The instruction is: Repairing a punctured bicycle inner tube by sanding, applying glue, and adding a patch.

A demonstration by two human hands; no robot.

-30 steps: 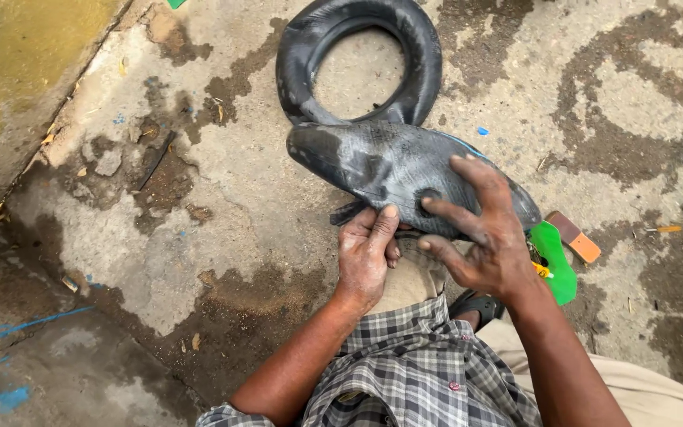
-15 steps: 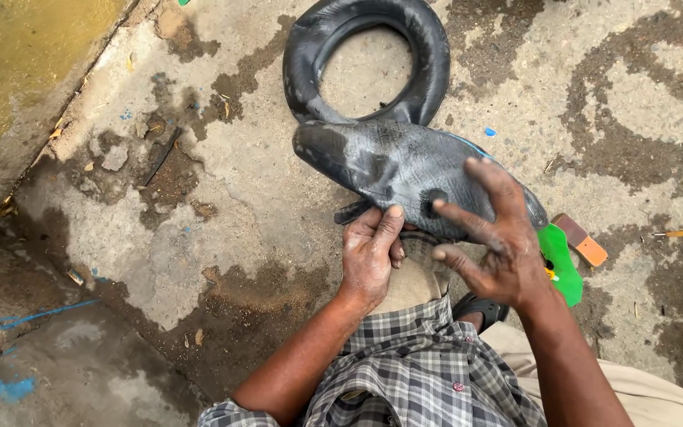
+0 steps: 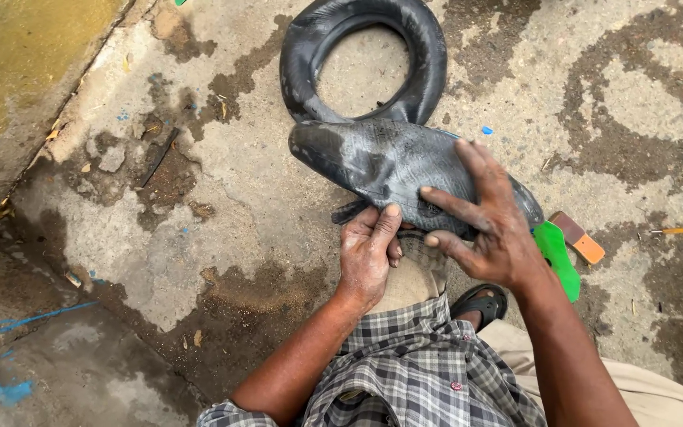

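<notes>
One black inner tube (image 3: 373, 103) lies looped on the wet concrete floor (image 3: 199, 205), its flattened end across my knee as before. My right hand (image 3: 488, 221) stays spread flat on it; my left hand (image 3: 367, 253) still grips its lower edge, thumb (image 3: 385, 225) barely shifted.

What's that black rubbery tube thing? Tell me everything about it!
The tube is a black rubber inner tube, limp and airless, dusty grey in patches. Its far part curls into an open ring on the wet concrete floor; the near part lies flattened and folded over the person's knee. The right hand presses on the flat part with spread fingers, and the left hand grips its near edge from below. A green tool lies right beside it.
</notes>
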